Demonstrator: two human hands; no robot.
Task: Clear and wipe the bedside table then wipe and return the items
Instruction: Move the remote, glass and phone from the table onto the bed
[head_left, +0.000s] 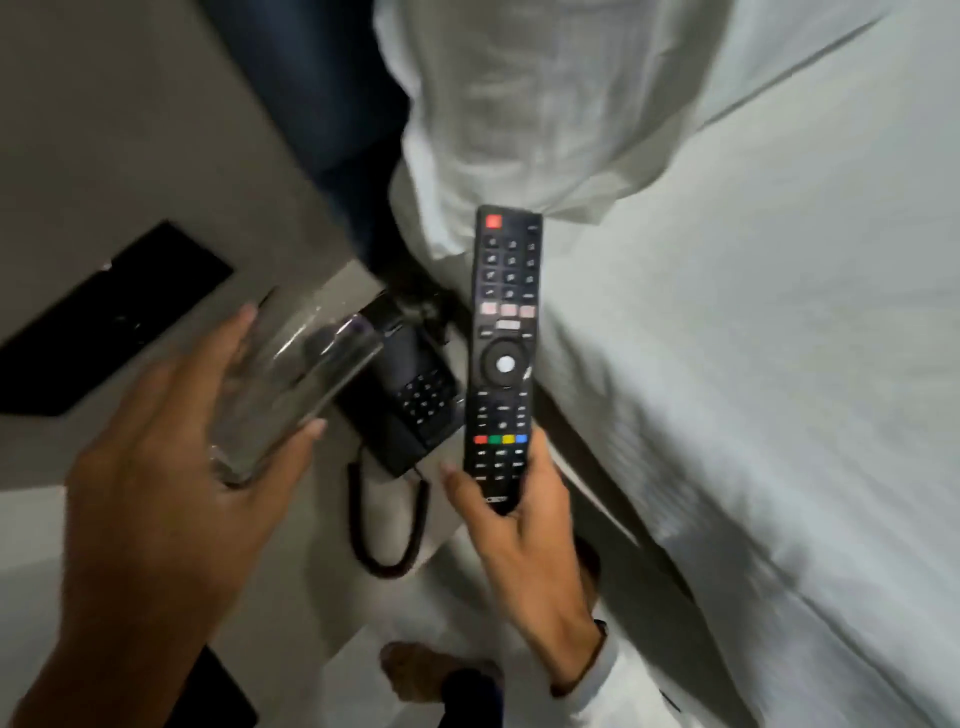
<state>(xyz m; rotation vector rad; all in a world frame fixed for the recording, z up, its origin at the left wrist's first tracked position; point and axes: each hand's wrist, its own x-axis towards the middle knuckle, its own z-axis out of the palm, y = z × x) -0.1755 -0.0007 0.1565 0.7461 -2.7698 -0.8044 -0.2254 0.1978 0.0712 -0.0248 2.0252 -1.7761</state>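
Observation:
My left hand (171, 467) grips a clear drinking glass (291, 389), tilted on its side above the bedside table (332, 587). My right hand (524, 545) holds a long black TV remote (503, 353) by its lower end, its buttons facing me, raised between the table and the bed. A black desk telephone (415, 405) with a coiled cord (384, 519) sits on the pale tabletop below both hands, partly hidden by the glass.
The bed with white sheets (753, 364) and a white pillow (545, 104) fills the right side. A black switch panel (104, 322) is set in the grey wall on the left. A bare foot (431, 670) shows on the floor below.

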